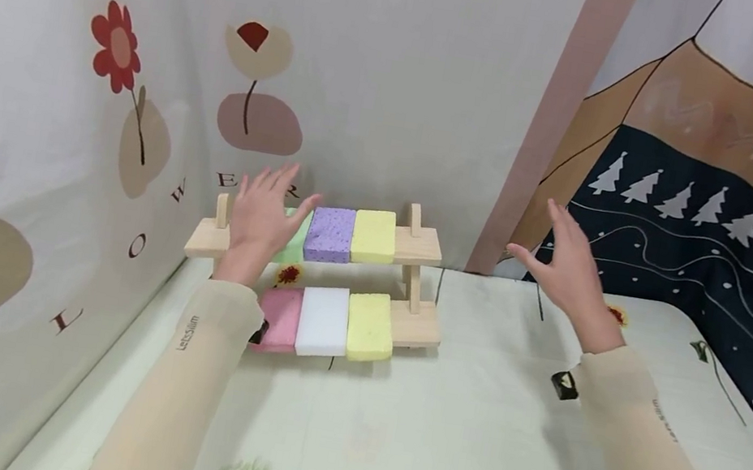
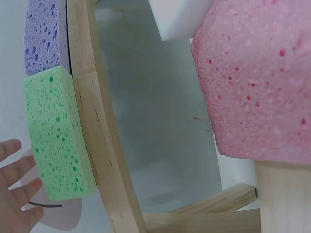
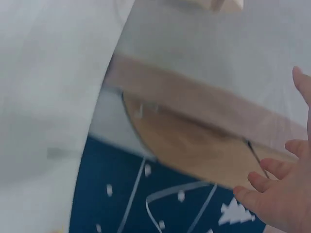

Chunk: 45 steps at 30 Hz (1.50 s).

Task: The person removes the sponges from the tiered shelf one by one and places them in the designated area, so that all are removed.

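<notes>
A two-tier wooden rack point(image 1: 415, 325) stands on the left of the table and holds several sponges. On the upper tier sit a green sponge point(image 2: 59, 133), a purple sponge point(image 1: 330, 234) and a yellow sponge point(image 1: 374, 236). Below them lie a pink sponge point(image 1: 279, 320), a white sponge point(image 1: 324, 321) and another yellow sponge point(image 1: 370, 326). My left hand point(image 1: 265, 213), fingers extended, is at the upper tier's left end, partly hiding the green sponge; whether it touches is unclear. Away to the right, my right hand point(image 1: 567, 267) hovers with fingers spread, holding nothing.
The table is covered by a pale cloth point(image 1: 451, 419) with printed flowers. Behind the rack hangs a light curtain point(image 1: 403, 67) with flower prints and letters. A dark blue panel with white trees point(image 1: 710, 230) borders the right side.
</notes>
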Each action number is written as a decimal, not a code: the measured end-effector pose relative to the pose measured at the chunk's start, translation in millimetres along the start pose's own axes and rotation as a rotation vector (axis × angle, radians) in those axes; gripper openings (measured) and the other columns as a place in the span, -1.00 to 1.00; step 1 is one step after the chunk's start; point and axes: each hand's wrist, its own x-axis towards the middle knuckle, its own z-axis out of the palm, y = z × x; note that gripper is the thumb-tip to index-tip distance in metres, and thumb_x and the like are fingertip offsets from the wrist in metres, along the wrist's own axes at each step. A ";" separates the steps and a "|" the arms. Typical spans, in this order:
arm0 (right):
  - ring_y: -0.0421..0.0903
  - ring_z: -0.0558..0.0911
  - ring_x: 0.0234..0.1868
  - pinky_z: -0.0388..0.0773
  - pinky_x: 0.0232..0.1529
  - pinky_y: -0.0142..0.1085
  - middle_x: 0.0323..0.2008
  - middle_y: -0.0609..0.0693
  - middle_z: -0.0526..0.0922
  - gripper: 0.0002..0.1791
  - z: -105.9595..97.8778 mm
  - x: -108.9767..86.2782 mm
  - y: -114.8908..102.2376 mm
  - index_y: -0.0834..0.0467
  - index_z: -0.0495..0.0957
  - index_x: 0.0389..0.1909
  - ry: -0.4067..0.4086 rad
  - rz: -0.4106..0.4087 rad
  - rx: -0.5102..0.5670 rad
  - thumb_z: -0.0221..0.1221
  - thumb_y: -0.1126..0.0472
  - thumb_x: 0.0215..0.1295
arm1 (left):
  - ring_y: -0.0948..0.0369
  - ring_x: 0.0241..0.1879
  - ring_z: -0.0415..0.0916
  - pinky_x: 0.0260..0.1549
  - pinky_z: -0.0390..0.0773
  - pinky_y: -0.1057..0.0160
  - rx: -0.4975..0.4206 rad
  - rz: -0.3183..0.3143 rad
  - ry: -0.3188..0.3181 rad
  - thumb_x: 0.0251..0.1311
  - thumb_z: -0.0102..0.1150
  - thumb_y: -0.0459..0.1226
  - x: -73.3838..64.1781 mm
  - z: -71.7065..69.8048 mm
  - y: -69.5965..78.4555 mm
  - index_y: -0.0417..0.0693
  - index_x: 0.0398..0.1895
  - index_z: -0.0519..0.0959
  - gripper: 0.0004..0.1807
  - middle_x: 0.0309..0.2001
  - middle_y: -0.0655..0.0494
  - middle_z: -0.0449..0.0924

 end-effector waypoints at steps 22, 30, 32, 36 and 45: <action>0.16 0.57 0.26 0.57 0.21 -0.05 0.40 0.17 0.41 -0.37 84.8 -14.1 -91.5 0.19 0.37 0.40 0.043 -0.042 0.628 0.29 0.20 0.33 | -0.05 0.30 0.47 0.29 0.43 -0.06 -0.427 -0.209 0.328 0.39 0.14 -0.10 -43.4 -7.4 -47.8 0.00 0.21 0.59 -0.60 0.24 -0.03 0.60; 0.09 0.69 0.10 0.67 0.05 -0.07 0.36 0.08 0.48 -0.43 106.2 -16.5 -113.0 0.17 0.45 0.32 0.012 -0.020 0.680 0.30 0.22 0.31 | -0.09 0.25 0.50 0.28 0.42 -0.07 -0.476 -0.310 0.385 0.33 0.23 -0.20 -55.1 4.6 -74.6 -0.10 0.13 0.63 -0.65 0.18 -0.10 0.63; 0.10 0.68 0.10 0.66 0.07 -0.07 0.36 0.09 0.48 -0.43 110.4 -16.5 -117.2 0.19 0.44 0.33 -0.002 -0.016 0.682 0.29 0.22 0.32 | -0.08 0.27 0.49 0.31 0.40 -0.06 -0.490 -0.340 0.383 0.32 0.24 -0.20 -57.8 7.6 -80.1 -0.10 0.14 0.63 -0.64 0.19 -0.10 0.62; 0.13 0.68 0.10 0.63 0.11 -0.03 0.33 0.10 0.52 -0.46 116.8 -17.5 -124.9 0.18 0.45 0.32 -0.028 0.008 0.699 0.28 0.22 0.33 | -0.09 0.29 0.46 0.32 0.38 -0.07 -0.518 -0.405 0.373 0.32 0.23 -0.23 -64.5 14.4 -90.1 -0.10 0.20 0.59 -0.60 0.24 -0.11 0.58; 0.13 0.71 0.06 0.67 0.05 -0.08 0.22 0.11 0.61 -0.53 128.8 -16.7 -131.9 0.16 0.53 0.24 -0.014 0.069 0.750 0.29 0.23 0.32 | -0.01 0.29 0.49 0.29 0.46 0.02 -0.606 -0.540 0.342 0.32 0.22 -0.05 -76.1 24.3 -103.2 -0.14 0.33 0.47 -0.42 0.29 -0.10 0.54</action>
